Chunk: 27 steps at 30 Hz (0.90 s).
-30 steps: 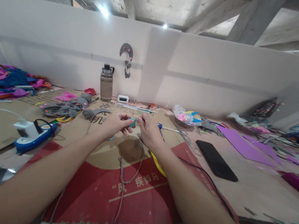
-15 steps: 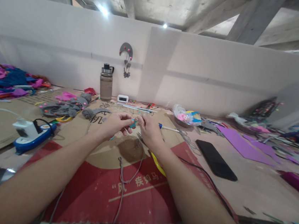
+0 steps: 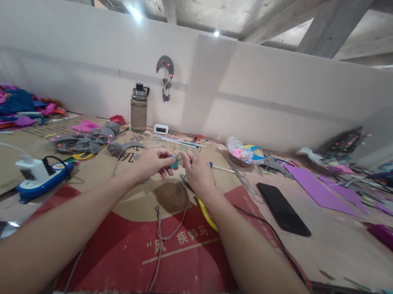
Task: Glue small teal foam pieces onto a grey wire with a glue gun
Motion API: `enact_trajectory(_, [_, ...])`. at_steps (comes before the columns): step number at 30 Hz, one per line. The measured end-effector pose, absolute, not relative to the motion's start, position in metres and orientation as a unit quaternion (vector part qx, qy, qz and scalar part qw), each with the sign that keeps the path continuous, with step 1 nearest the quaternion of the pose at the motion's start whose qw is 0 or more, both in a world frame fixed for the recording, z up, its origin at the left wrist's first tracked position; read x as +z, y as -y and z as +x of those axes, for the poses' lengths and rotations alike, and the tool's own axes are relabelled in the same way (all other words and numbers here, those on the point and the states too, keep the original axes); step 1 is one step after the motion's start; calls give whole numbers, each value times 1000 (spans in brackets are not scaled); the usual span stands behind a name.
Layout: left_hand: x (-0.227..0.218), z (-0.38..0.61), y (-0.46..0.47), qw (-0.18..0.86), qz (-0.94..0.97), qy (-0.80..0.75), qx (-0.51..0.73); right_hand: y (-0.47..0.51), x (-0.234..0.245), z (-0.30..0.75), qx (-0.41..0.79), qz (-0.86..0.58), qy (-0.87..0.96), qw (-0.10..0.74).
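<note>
Over the middle of the cardboard, my left hand point(image 3: 157, 164) pinches a small teal piece point(image 3: 174, 162) that looks like felt. Close beside it, my right hand point(image 3: 197, 170) is closed, thumb and fingertips together at the teal piece's edge; what they grip is too small to make out. Under my right wrist are scissors with a yellow handle point(image 3: 206, 214), partly covered by the arm. Grey yarn point(image 3: 160, 239) runs in a loose loop over the cardboard below my hands, its upper strand rising toward the right hand.
Red-and-tan cardboard point(image 3: 118, 255) covers the work spot. To the right lie a black phone point(image 3: 283, 209), purple sheets point(image 3: 318, 190) and a dark cable. On the left are a blue power strip point(image 3: 43, 184) and grey felt pieces point(image 3: 92, 140). A bottle point(image 3: 139, 110) stands behind.
Both hands stay in nearly the same place around the teal piece, with only slight finger movement. The whole view has shifted a little.
</note>
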State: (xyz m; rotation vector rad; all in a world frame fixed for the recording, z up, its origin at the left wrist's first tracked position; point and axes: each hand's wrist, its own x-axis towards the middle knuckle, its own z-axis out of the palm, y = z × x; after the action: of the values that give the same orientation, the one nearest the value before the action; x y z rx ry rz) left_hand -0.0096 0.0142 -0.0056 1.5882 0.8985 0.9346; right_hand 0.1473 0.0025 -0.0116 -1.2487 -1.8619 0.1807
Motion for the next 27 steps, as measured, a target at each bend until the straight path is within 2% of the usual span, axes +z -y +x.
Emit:
enact_trajectory(9, [-5,-9,-14,484,679,-395,385,-5,-12,148,99,-488,743,448])
enact_trajectory(13, [-1,-9,-12,420,699,-416,403,-5,-12,149,102,-478,749,448])
enact_trajectory(20, [3,-7,-4,297,760,-448,366,-2,-11,147,52,-471,773,423])
enact_trajectory(27, [3,-6,-2,235,795,-434,353,-6,-12,149,37,-484,763,427])
